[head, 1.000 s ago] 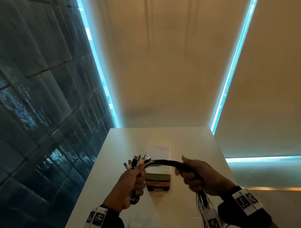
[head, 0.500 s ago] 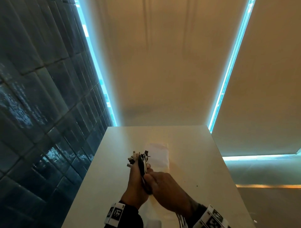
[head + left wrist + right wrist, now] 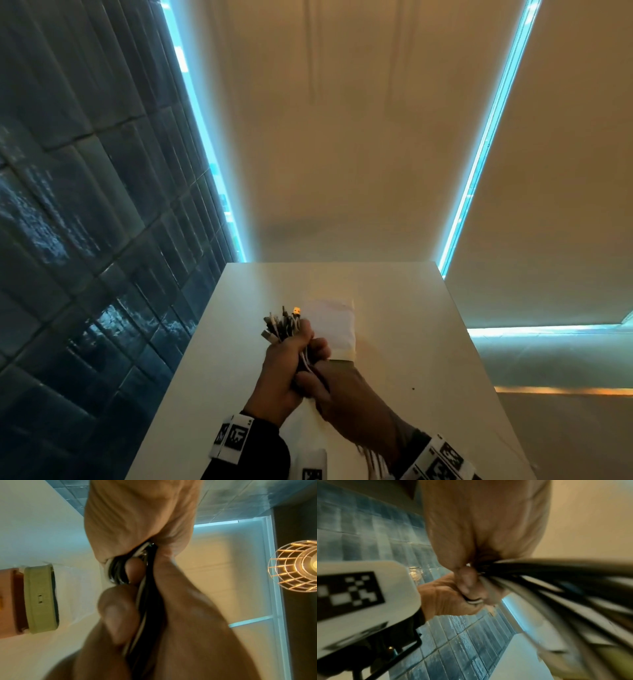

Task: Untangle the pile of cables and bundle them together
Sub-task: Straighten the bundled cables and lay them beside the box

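Note:
A bundle of black and white cables (image 3: pixel 281 325) stands up over the white table (image 3: pixel 428 359), its plug ends fanned out at the top. My left hand (image 3: pixel 291 359) grips the bundle just below the plugs. My right hand (image 3: pixel 332 394) grips the same bundle right under the left hand, and the two hands touch. Loose cable tails (image 3: pixel 371 457) hang down by my right wrist. In the left wrist view the cables (image 3: pixel 149 588) run between both hands' fingers. In the right wrist view the cables (image 3: pixel 556 573) stream blurred from my right hand (image 3: pixel 484 527) towards the lens.
A white paper sheet (image 3: pixel 337 325) lies on the table just beyond the hands. A stack of a green and an orange box (image 3: pixel 41 599) sits on the table near the hands. A dark tiled wall (image 3: pixel 85 240) runs along the left table edge.
My right hand came in from the right along the arched bundle and now grips it against the left hand. The arc of cable has closed into one upright bunch.

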`<control>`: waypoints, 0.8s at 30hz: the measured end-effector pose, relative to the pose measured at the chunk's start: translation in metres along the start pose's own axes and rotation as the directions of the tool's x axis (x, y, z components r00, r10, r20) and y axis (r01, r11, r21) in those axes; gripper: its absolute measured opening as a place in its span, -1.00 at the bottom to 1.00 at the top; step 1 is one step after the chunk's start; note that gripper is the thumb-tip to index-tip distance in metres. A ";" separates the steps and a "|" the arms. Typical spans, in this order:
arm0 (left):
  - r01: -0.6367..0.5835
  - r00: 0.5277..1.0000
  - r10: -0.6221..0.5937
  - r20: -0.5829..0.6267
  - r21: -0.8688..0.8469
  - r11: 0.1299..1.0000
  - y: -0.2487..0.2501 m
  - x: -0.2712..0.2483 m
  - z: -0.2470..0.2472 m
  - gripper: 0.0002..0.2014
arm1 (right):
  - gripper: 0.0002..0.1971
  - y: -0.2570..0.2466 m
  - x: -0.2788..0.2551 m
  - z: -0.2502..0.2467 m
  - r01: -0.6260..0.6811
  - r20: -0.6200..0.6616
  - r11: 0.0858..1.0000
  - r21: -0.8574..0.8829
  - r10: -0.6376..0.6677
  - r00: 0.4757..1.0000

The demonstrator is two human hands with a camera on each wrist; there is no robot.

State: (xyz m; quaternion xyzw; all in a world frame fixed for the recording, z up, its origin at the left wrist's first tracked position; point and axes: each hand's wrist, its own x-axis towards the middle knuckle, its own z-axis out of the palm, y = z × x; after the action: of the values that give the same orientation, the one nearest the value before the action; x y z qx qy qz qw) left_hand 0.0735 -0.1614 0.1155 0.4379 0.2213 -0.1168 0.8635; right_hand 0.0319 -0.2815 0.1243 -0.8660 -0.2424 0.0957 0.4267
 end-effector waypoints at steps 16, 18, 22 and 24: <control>-0.150 0.971 0.168 0.170 -0.118 0.982 0.039 -0.015 0.010 -0.68 | -0.57 0.081 -0.066 0.005 -0.375 0.289 0.839 0.395 0.274 0.917; -0.155 0.969 0.170 0.181 -0.090 0.984 0.041 -0.015 0.008 -0.62 | -0.32 0.222 -0.090 0.015 -0.426 0.330 0.881 0.206 0.347 0.878; -0.157 0.964 0.157 0.213 -0.020 0.987 0.043 -0.018 0.006 -0.56 | -0.22 0.315 -0.111 0.001 -0.349 0.355 0.935 0.058 0.307 0.883; -0.154 0.963 0.147 0.224 0.014 0.988 0.040 -0.019 0.007 -0.57 | -0.18 0.174 -0.097 -0.056 -0.420 0.359 0.907 -0.042 0.405 0.841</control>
State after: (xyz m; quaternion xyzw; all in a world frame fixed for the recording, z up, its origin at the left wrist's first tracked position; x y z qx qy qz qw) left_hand 0.0745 -0.1430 0.1568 0.4512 0.0875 -0.1026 0.8822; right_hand 0.0283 -0.4591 0.0181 -0.8570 -0.1225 0.3466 0.3611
